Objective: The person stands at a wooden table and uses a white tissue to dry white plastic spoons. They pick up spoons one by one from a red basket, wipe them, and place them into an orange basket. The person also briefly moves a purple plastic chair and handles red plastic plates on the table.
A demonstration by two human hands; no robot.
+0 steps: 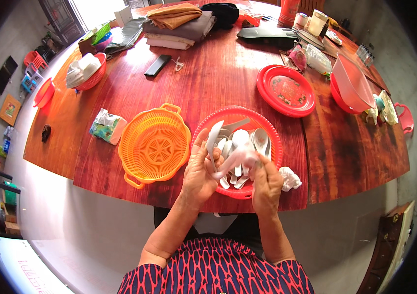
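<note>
My left hand point(198, 167) holds a white soup spoon point(215, 134) upright between thumb and fingers. In my right hand point(268, 183) is a thin, pale tissue point(238, 157), blurred and stretched across to the left hand. Both hands are above a red plastic basket point(275, 132), which holds many white spoons point(260, 139), some with a printed pattern. A crumpled white tissue point(289, 179) lies beside the basket, close to my right hand. To the left stands an orange plastic colander point(158, 150) with two handles.
Left of the colander sits a tissue pack point(108, 126). Stacked red trays point(285, 90) lie beyond the basket, with pink and red tubs point(353, 82) farther right. A basket of white bowls point(87, 71), a black phone-like device point(158, 65) and folded cloths point(179, 24) are farther back.
</note>
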